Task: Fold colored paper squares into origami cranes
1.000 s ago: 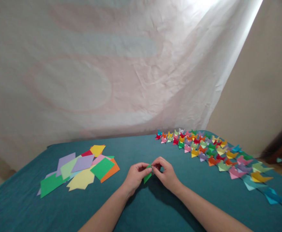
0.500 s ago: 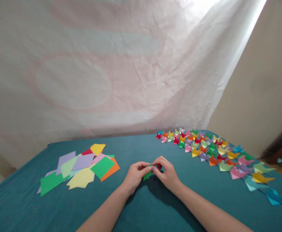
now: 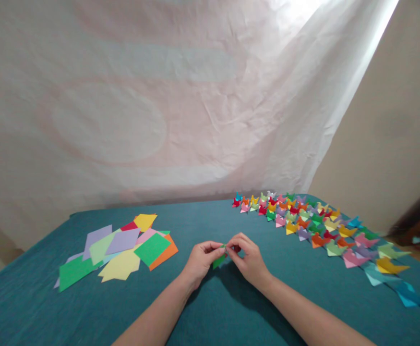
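Directly between left grip (image 3: 203, 260) and right grip (image 3: 247, 257): green paper (image 3: 219, 262) (half-hidden).

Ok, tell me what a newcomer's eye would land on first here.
Probably the rows of bright, bird-like paper figures on the right of the teal cloth. Next, the scattered colored sheets on the left. Between them, the left hand and right hand pinch a small green paper.

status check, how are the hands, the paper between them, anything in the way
Left hand and right hand pinching green paper. Paper partly hidden by the grip. Loose sheets left, folded paper birds right, both apart from the hands.
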A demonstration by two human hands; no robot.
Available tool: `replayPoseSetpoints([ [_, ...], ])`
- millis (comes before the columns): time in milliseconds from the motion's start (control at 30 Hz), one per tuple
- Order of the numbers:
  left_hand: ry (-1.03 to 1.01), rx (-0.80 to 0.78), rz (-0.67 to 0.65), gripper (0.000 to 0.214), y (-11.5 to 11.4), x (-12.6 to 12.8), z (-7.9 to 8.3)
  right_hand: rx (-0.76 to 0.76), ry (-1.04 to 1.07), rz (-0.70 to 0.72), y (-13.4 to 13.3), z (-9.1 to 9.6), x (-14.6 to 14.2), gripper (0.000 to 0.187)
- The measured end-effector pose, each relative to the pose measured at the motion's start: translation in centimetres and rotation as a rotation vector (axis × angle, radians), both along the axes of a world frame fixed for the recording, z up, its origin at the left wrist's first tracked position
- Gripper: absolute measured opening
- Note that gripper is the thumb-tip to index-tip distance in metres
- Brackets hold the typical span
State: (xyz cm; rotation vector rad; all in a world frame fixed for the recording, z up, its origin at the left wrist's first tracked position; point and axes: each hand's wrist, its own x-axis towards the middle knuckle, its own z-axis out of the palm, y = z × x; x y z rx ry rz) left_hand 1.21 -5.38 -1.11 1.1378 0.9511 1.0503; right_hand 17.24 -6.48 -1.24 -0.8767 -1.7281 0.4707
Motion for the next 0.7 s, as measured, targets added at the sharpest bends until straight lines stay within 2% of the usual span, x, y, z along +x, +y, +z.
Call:
replayPoseSetpoints([
  [400, -0.032, -0.004, 0.002, 0.029, -0.08, 0.13, 0.23, -0.098, 0.071, -0.012, -0.16, 0.27, -0.25, 0.008],
  [700, -0.045, -0.007, 0.024, 0.03, -0.01, 0.14, -0.05, -0.1, 0.053, -0.045, -0.19, -0.05, -0.47, 0.008],
])
